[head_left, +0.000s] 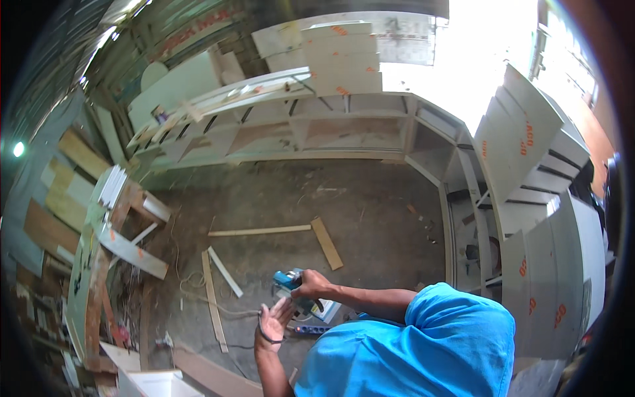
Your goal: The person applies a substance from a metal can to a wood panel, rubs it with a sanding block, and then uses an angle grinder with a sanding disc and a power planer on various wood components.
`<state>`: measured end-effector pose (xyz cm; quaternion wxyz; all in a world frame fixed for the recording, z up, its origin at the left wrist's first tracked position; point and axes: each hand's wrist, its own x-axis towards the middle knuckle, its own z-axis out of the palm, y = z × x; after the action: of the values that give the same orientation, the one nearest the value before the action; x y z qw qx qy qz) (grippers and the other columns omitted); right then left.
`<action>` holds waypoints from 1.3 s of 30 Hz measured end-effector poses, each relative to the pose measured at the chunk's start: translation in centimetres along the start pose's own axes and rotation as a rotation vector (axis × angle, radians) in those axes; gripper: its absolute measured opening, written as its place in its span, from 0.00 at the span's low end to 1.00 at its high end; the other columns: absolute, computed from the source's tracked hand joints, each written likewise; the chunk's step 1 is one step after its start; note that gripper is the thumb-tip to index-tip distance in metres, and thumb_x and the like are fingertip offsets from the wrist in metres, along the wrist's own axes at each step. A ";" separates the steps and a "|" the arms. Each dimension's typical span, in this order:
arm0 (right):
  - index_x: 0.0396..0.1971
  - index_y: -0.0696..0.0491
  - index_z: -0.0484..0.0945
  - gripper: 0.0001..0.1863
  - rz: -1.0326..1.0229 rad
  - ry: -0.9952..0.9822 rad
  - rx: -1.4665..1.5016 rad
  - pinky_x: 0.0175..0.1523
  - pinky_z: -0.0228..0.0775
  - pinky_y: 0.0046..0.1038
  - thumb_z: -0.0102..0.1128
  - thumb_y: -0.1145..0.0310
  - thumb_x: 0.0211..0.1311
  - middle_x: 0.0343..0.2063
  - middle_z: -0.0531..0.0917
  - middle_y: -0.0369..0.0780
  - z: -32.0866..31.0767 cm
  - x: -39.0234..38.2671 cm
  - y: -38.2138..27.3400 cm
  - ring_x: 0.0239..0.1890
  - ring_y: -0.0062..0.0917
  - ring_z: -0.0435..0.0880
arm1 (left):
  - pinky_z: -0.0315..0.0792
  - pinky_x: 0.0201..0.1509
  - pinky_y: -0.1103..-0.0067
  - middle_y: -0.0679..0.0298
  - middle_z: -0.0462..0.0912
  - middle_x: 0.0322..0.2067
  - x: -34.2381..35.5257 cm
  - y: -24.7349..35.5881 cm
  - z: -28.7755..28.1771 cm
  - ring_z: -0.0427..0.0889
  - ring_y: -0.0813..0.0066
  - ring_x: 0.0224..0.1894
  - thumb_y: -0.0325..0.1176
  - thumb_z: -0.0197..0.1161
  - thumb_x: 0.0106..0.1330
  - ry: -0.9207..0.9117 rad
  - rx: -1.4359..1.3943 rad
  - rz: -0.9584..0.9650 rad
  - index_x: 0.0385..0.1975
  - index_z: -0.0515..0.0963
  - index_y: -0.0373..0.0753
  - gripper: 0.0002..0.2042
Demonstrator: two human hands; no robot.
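Note:
My right hand (313,284) is closed around a teal handheld power tool (286,278) with a dark and silver part. Its exact kind is too small to make out. Just below and to the left, my left hand (276,316) is raised with its fingers stretched out, near the tool and holding nothing I can see. A dark band circles the left wrist. Under the hands a white and blue flat item (329,309) is partly hidden by my right arm. A blue power strip (311,329) lies on the floor close by my shirt.
Wooden strips (260,231) and a white strip (225,272) lie on the floor (370,192). A loose cord (193,280) curls at left. A workbench (83,291) stands left, a long low cabinet frame (317,135) behind, stacked white panels (539,284) at right.

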<state>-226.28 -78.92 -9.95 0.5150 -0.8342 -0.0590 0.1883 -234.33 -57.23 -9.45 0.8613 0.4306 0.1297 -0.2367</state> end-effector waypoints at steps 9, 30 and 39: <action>0.36 0.56 0.85 0.28 0.254 0.399 -0.142 0.46 0.77 0.39 0.75 0.51 0.35 0.33 0.87 0.48 0.5 -1.7 2.9 0.40 0.40 0.87 | 0.75 0.40 0.66 0.58 0.85 0.34 -5.5 -5.6 -31.2 0.82 0.63 0.37 0.45 0.57 0.71 0.566 0.081 0.102 0.53 0.78 0.34 0.21; 0.47 0.61 0.79 0.34 0.379 -0.035 0.109 0.52 0.74 0.35 0.76 0.53 0.44 0.38 0.85 0.49 19.5 -5.8 5.1 0.45 0.36 0.85 | 0.78 0.42 0.71 0.62 0.84 0.44 4.3 -11.3 -16.1 0.84 0.71 0.40 0.68 0.64 0.58 0.502 0.264 -0.474 0.53 0.78 0.44 0.35; 0.42 0.56 0.84 0.18 0.264 0.078 0.156 0.46 0.76 0.31 0.69 0.57 0.62 0.32 0.86 0.41 5.0 0.5 12.1 0.37 0.26 0.84 | 0.77 0.27 0.65 0.65 0.74 0.21 4.6 -16.2 -19.8 0.78 0.68 0.22 0.44 0.67 0.63 0.617 -0.037 -0.547 0.34 0.74 0.41 0.14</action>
<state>-228.85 -80.14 -22.76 0.5511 -0.7987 0.0858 0.2258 -239.21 -51.13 -34.24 0.6949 0.4153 0.4959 -0.3142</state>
